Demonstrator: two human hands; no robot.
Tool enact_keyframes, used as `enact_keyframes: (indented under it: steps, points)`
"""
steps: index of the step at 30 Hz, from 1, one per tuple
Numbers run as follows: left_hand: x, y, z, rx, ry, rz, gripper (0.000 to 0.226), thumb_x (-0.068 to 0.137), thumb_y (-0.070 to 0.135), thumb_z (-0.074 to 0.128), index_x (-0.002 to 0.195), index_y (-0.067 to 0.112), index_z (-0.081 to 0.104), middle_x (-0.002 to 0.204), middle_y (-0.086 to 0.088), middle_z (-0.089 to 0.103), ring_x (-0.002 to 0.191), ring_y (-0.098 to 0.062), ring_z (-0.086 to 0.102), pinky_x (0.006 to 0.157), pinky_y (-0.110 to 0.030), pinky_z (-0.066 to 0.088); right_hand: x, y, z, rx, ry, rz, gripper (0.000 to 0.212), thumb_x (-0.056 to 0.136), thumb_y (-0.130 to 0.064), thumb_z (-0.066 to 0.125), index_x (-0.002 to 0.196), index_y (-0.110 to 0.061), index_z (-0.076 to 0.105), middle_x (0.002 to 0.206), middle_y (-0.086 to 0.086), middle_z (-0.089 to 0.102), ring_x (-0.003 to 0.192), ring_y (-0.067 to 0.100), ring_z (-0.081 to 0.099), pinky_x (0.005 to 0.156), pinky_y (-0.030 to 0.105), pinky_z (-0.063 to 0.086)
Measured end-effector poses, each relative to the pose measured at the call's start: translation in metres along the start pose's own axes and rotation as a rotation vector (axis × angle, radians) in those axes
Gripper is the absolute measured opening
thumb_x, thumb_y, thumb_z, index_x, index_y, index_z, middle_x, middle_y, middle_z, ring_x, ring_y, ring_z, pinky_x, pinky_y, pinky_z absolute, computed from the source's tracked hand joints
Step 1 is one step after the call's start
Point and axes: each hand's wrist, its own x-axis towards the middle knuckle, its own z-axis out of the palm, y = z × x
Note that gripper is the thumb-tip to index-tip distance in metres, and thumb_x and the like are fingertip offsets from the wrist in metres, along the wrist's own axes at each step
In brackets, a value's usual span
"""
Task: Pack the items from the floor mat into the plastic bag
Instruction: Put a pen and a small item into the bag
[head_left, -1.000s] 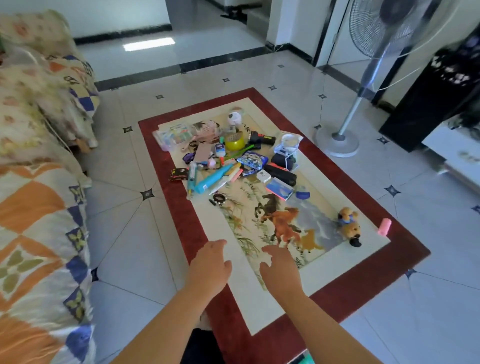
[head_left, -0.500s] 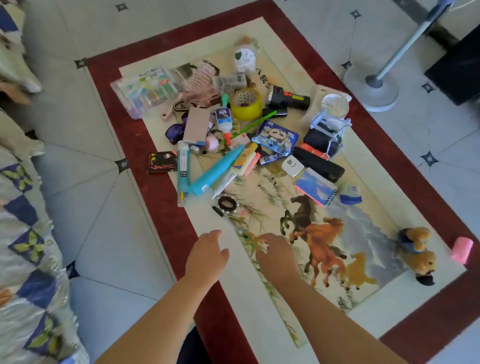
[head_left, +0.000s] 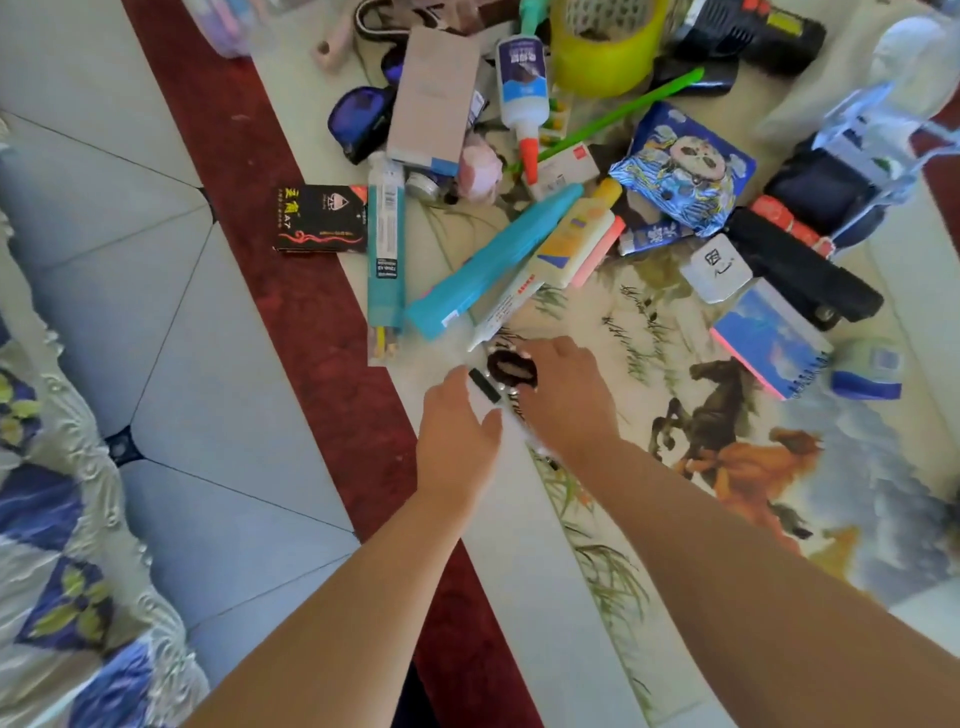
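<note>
**Inspector:** Item under reach?

**Assessor:** Black ring: small, dark, oval, paler in the middle. It lies on the floor mat at the near edge of the pile, with a short black bar just left of it.

**Inspector:** Hands?

**Assessor:** Right hand curls at the ring's right side; I cannot tell whether it has pinched it. Left hand is loosely spread beside the bar, holding nothing.

**Inspector:** Handling?

**Assessor:** Judged light, probably soft, not fragile. Pinch across the band.
</note>
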Motion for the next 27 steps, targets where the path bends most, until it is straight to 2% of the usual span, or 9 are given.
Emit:
enact_keyframes:
  steps: [4, 7, 9, 12, 15, 19, 22, 25, 27]
  points:
    - [0.003, 0.015, 0.012, 0.001, 0.065, -0.028, 0.066, 0.085, 0.031, 0.064, 0.139, 0.011, 0.032, 0.123, -0.012, 0.046, 0.112, -0.024, 0.047, 0.090, -0.027, 0.039, -0.013, 0.017, -0.003, 0.070, 0.038, 0.164, 0.034, 0.086, -0.007, 0.047, 0.118, -0.014, 0.052, 0.111, 0.007, 0.052, 0.102, 0.027, 0.050, 0.072, 0.034, 0.042]
    - [-0.002, 0.026, 0.021, 0.080, 0.104, -0.056, 0.068, 0.086, 0.017, 0.061, 0.143, 0.016, 0.025, 0.125, -0.011, 0.042, 0.115, -0.026, 0.045, 0.089, -0.030, 0.042, -0.034, 0.037, -0.005, 0.152, 0.069, 0.297, 0.028, 0.085, -0.011, 0.051, 0.113, -0.014, 0.052, 0.102, 0.007, 0.049, 0.084, 0.025, 0.049, 0.065, 0.031, 0.037]
    - [-0.005, 0.029, 0.028, 0.106, 0.108, -0.045, 0.068, 0.086, 0.006, 0.054, 0.144, 0.018, 0.023, 0.125, -0.011, 0.042, 0.113, -0.027, 0.045, 0.087, -0.032, 0.043, -0.052, 0.050, -0.003, 0.222, 0.092, 0.349, 0.024, 0.083, -0.011, 0.054, 0.107, -0.015, 0.053, 0.100, 0.006, 0.051, 0.079, 0.022, 0.048, 0.064, 0.029, 0.036]
    - [-0.009, 0.027, 0.031, 0.100, 0.074, -0.027, 0.063, 0.086, 0.002, 0.048, 0.142, 0.022, 0.028, 0.123, -0.010, 0.044, 0.107, -0.027, 0.050, 0.083, -0.032, 0.044, -0.077, 0.062, 0.002, 0.357, 0.139, 0.403, 0.017, 0.082, -0.011, 0.056, 0.097, -0.018, 0.054, 0.093, 0.003, 0.060, 0.073, 0.016, 0.053, 0.055, 0.025, 0.034]
    - [-0.022, 0.020, 0.029, 0.063, 0.023, 0.015, 0.058, 0.087, 0.002, 0.046, 0.139, 0.023, 0.035, 0.120, -0.010, 0.048, 0.104, -0.027, 0.054, 0.084, -0.033, 0.044, -0.103, 0.063, 0.001, 0.487, 0.178, 0.468, 0.015, 0.084, -0.012, 0.057, 0.095, -0.021, 0.053, 0.083, -0.004, 0.061, 0.066, 0.004, 0.051, 0.049, 0.015, 0.030]
    - [-0.065, 0.005, 0.028, -0.014, -0.017, 0.037, 0.056, 0.086, 0.000, 0.043, 0.138, 0.023, 0.040, 0.120, -0.009, 0.049, 0.108, -0.022, 0.052, 0.085, -0.033, 0.044, -0.145, 0.055, 0.002, 0.596, 0.162, 0.469, 0.016, 0.083, -0.014, 0.057, 0.096, -0.023, 0.053, 0.077, -0.011, 0.060, 0.064, 0.002, 0.054, 0.049, 0.019, 0.035]
    - [-0.108, -0.016, 0.028, -0.060, 0.007, 0.055, 0.057, 0.085, -0.002, 0.042, 0.137, 0.022, 0.042, 0.119, -0.008, 0.052, 0.110, -0.019, 0.050, 0.082, -0.024, 0.040, -0.187, 0.050, 0.006, 0.596, 0.145, 0.406, 0.015, 0.082, -0.015, 0.059, 0.091, -0.026, 0.053, 0.076, -0.010, 0.062, 0.064, 0.010, 0.057, 0.051, 0.024, 0.039]
    - [-0.163, -0.039, 0.027, -0.128, 0.088, 0.044, 0.056, 0.082, -0.004, 0.044, 0.133, 0.019, 0.048, 0.110, -0.008, 0.059, 0.099, -0.018, 0.056, 0.074, -0.019, 0.039, -0.238, 0.048, 0.012, 0.608, 0.142, 0.322, 0.017, 0.081, -0.013, 0.059, 0.093, -0.024, 0.054, 0.079, -0.007, 0.062, 0.065, 0.012, 0.055, 0.052, 0.023, 0.036]
    - [-0.206, -0.054, 0.025, -0.182, 0.176, 0.041, 0.055, 0.083, -0.004, 0.045, 0.131, 0.021, 0.050, 0.115, -0.003, 0.060, 0.104, -0.017, 0.057, 0.082, -0.020, 0.043, -0.277, 0.045, 0.016, 0.611, 0.126, 0.252, 0.017, 0.081, -0.012, 0.058, 0.093, -0.024, 0.053, 0.080, -0.005, 0.062, 0.061, 0.010, 0.052, 0.051, 0.022, 0.034]
